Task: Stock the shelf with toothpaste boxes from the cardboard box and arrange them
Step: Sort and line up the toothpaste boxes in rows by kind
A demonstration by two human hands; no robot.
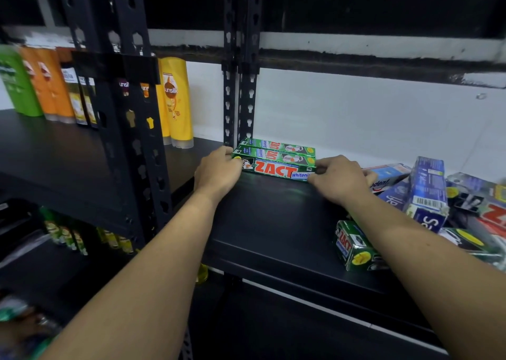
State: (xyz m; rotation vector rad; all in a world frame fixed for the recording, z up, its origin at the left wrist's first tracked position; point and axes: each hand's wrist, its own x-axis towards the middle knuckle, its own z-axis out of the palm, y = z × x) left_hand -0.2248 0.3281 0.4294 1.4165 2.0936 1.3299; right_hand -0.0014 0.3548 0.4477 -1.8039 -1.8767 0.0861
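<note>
Both hands are on the black shelf (260, 217), each at one end of the front ZACT box (273, 169). The left hand (216, 172) has its fingers curled round the box's left end, and the right hand (339, 177) pinches its right end. The green box lies lengthwise near the back left corner, beside the slotted upright (241, 85). A second ZACT box (276, 145) lies touching behind it; whether a third sits between them I cannot tell.

To the right is a loose pile of toothpaste boxes (427, 192), at least six, green and blue, lying at all angles. In the next bay to the left stand two yellow Sunsilk bottles (175, 99), two orange bottles (46, 85) and one green bottle (13, 80).
</note>
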